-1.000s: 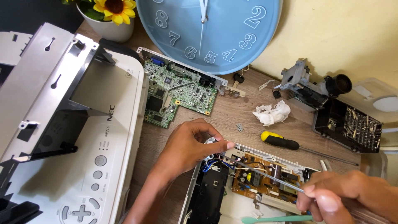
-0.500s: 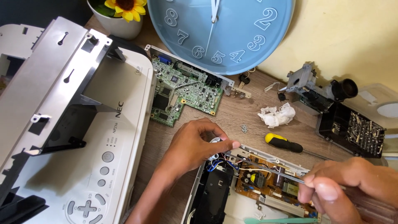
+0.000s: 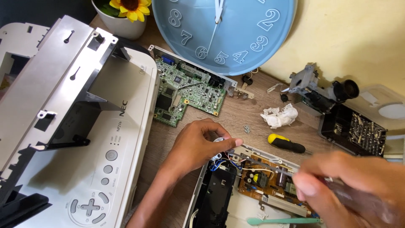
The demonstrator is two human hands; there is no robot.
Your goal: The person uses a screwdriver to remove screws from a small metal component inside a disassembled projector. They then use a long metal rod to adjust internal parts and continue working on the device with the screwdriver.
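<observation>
L hand: (image 3: 198, 141) fingers curled, thumb + forefinger pinched on a small round silver part (image 3: 218, 141) at the far-left corner of the brown circuit board (image 3: 265, 177). Looks like it steadies that corner and the wire bundle (image 3: 225, 158) just below it.
R hand: (image 3: 350, 185) near right, blurred; closed in a fist round a tool handle, thin shaft (image 3: 270, 166) running left across the brown board. Tip end too blurred to say what it touches.
Brown board: sits in an opened white casing (image 3: 253, 209), near centre of the bench (image 3: 236, 116), between both hands; prob. kept in its tray so it stays put while worked on.
Green board: (image 3: 185, 95) lying flat further back, by the blue clock, well apart from the hands, set aside.
White cover: (image 3: 97, 169) big shell w/ buttons, left, w/ a grey metal frame (image 3: 50, 84) propped on it.
Yellow screwdriver: (image 3: 287, 144) lying on bench just beyond the brown board, within reach.
Tissue: (image 3: 279, 116) crumpled, far of the screwdriver.
Lens unit: (image 3: 325, 90) far right, beside a black box of bits (image 3: 354, 128).
Teal pry tool: (image 3: 282, 221) near edge, flat on the casing.
Blue clock: (image 3: 223, 29) leaning at the wall, far centre; flower pot (image 3: 124, 23) left of it.
</observation>
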